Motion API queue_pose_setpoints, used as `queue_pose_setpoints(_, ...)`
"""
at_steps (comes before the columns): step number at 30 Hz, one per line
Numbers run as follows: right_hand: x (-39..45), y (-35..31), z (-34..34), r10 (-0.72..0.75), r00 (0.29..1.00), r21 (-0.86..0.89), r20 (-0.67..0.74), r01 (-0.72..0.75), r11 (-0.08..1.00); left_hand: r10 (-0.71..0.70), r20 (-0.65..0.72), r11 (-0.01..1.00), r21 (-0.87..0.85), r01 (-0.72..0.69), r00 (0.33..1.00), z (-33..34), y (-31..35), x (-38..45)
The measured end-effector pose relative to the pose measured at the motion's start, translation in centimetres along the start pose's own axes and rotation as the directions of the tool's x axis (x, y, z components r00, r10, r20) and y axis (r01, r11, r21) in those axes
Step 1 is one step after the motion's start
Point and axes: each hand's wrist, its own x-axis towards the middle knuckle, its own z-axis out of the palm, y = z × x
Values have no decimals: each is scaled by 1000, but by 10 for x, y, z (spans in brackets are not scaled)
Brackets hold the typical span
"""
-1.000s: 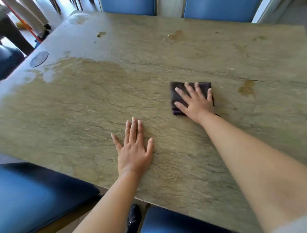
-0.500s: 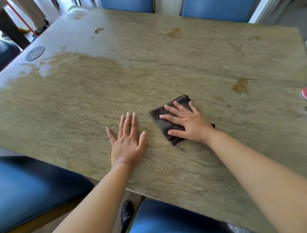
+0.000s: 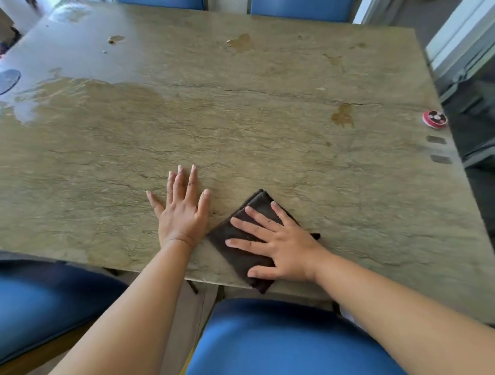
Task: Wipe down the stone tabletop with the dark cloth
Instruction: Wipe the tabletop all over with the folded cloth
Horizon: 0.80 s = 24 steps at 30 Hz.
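Both hands flat: right hand (image 3: 288, 247) presses cloth (image 3: 242, 257); left hand (image 3: 182, 211) on tabletop (image 3: 267, 133).

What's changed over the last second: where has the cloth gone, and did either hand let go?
The right hand dragged the cloth back to the table's near edge, beside the left hand, one corner now overhanging. Nothing was released. The left hand stays flat; the stains are unwiped.

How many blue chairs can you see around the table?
4: two blue chairs at the near edge, two at the far edge. Others may be outside the view.
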Motion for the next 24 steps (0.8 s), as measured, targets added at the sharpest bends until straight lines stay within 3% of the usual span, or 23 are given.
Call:
queue_pose_setpoints(1,-9,16,0,34,999,-11,9,-33,999,12,12,1000,21,-12,1000,0,1,0)
queue_pose_setpoints(3,-9,43,-3,298,954,20,-5,-298,954,43,38,998,53,-45,998,-1,2,-2)
queue_pose_setpoints(5,7,53,-7,645,764,94,0,-643,760,53,60,997,45,-56,997,-1,1,-4)
queue_pose_setpoints(6,18,50,-9,740,671,124,38,-738,663,45,71,998,34,-47,996,-2,0,-3)
queue_pose_setpoints(7,26,41,-11,763,641,129,85,-766,629,34,83,999,21,-36,996,-3,1,-3)
queue_pose_setpoints(8,30,26,-12,727,676,120,116,-736,666,20,95,1000,3,-21,995,-4,2,-2)
queue_pose_setpoints(9,29,11,-12,644,755,109,128,-656,747,8,104,1000,-22,-6,995,-5,4,-1)
queue_pose_setpoints(11,2,-16,-9,407,905,83,123,-418,905,40,127,997,-67,-32,991,-3,19,-4)
queue_pose_setpoints(12,-17,-22,-6,300,946,65,125,-309,949,84,136,994,-78,-73,987,-1,30,-8)
queue_pose_setpoints(14,-56,-15,0,190,972,35,139,-196,980,190,157,980,-82,-179,969,7,55,-20)
queue_pose_setpoints(17,-102,18,2,287,951,9,118,-290,957,310,191,951,-72,-302,931,21,92,-40)
queue_pose_setpoints(19,-112,44,2,516,851,32,94,-521,853,363,204,931,-36,-363,909,31,111,-52)
queue_pose_setpoints(22,-95,64,-2,848,518,160,110,-851,499,365,197,929,-9,-371,910,40,129,-59)
queue_pose_setpoints(23,-87,60,-3,874,468,173,131,-879,444,348,182,936,-16,-351,920,42,133,-59)
queue_pose_setpoints(24,-84,52,-3,863,485,172,143,-871,460,332,170,943,-23,-333,928,43,136,-57)
